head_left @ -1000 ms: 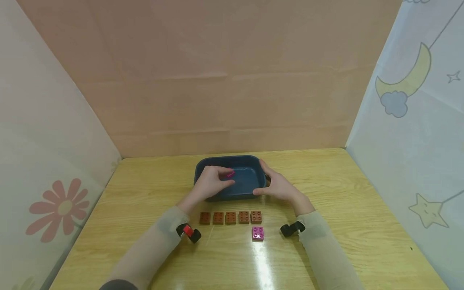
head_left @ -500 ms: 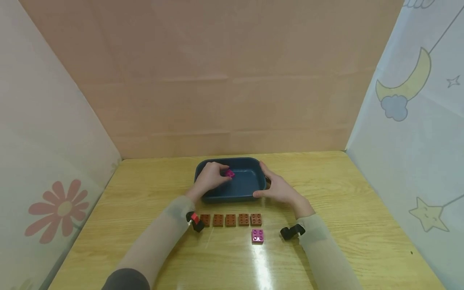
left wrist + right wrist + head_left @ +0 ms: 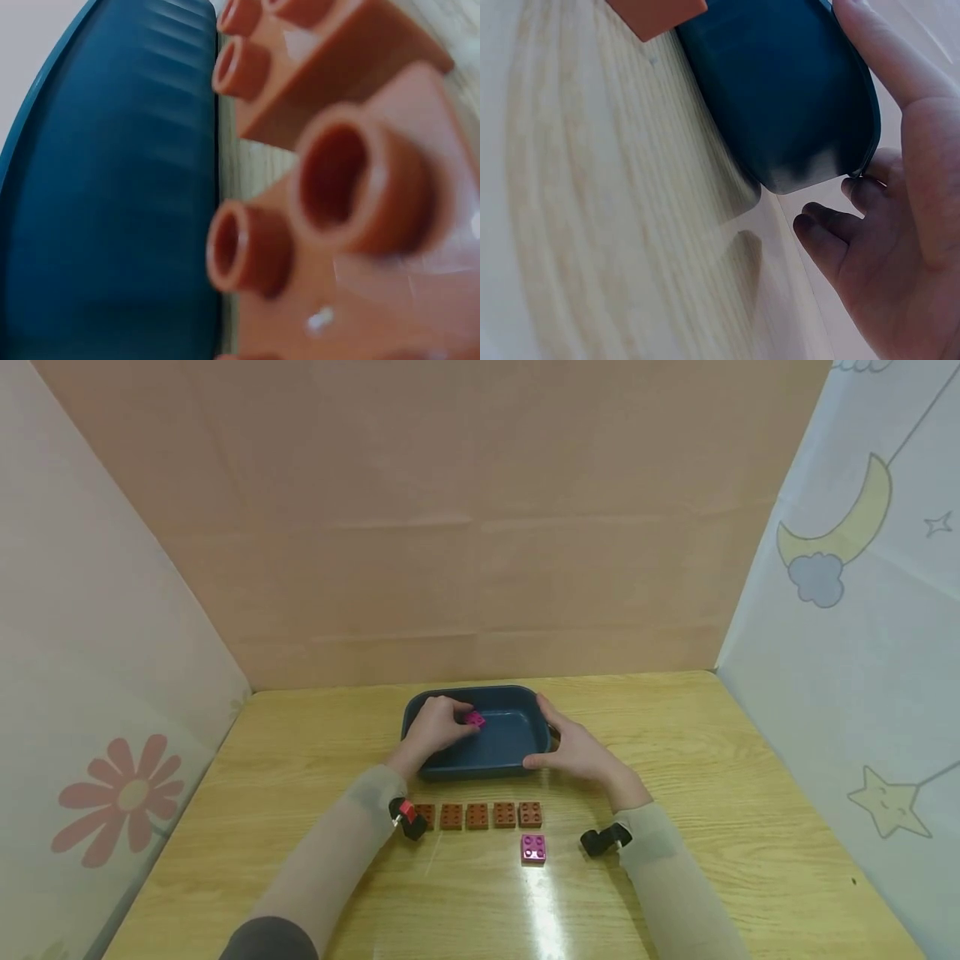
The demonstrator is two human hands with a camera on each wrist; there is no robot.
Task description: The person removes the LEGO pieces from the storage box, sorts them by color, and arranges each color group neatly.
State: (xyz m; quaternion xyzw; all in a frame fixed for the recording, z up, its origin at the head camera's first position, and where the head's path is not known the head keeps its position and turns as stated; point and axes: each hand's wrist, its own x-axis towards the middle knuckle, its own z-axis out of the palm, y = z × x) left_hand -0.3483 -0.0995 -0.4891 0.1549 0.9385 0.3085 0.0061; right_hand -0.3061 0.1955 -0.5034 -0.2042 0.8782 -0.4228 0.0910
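A dark blue rectangular tub [image 3: 517, 768] stands on the table in the head view. My left hand [image 3: 432, 727] reaches over its left side and pinches a magenta toy building brick [image 3: 475, 719] between thumb and fingers, inside the tub; whether that brick touches the floor I cannot tell. My right hand [image 3: 579, 750] holds the tub's right end, thumb at the near corner and fingers along the side. In the right wrist view this hand [image 3: 900, 202] wraps the tub's end [image 3: 795, 97]. The left wrist view shows the tub's wall [image 3: 112, 195], not the left hand.
Several orange-brown bricks [image 3: 477, 816] line up in front of the tub, the leftmost partly behind the left wrist camera [image 3: 408, 818]. A second magenta brick [image 3: 533, 849] lies nearer, below the row's right end. Patterned walls [image 3: 847, 610] enclose the wooden table [image 3: 675, 735].
My left forearm has shifted right and forward over the first second, and the pinched magenta brick shows more between the fingers. The right hand stays on the tub.
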